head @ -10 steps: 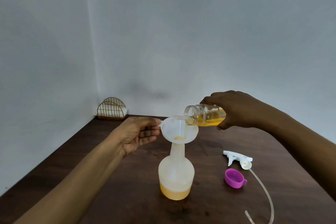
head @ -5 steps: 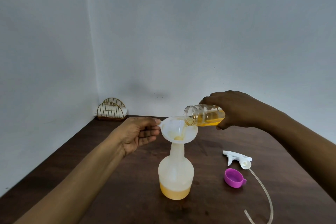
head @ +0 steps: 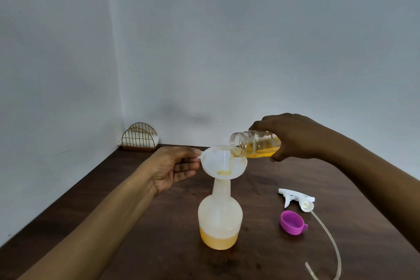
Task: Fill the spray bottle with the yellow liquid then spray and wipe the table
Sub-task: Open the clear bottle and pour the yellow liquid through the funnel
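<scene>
A translucent white spray bottle [head: 220, 216] stands upright on the dark wooden table [head: 159, 245], with yellow liquid in its bottom part. A white funnel [head: 218, 163] sits in its neck. My left hand [head: 175, 166] pinches the funnel's small tab at the rim's left side. My right hand [head: 293, 136] grips a clear plastic bottle [head: 254, 144], tipped almost flat with its open mouth over the funnel's right rim. Yellow liquid lies along the clear bottle's lower side and a little pools in the funnel's throat.
The white trigger sprayer head [head: 297, 199] with its long clear dip tube [head: 329, 250] lies on the table to the right. A purple cap [head: 292, 221] lies beside it. A gold wire napkin holder [head: 139, 140] stands in the far left corner by the walls.
Yellow liquid has kept running from the tilted clear bottle into the funnel. Both hands and the spray bottle have stayed nearly still.
</scene>
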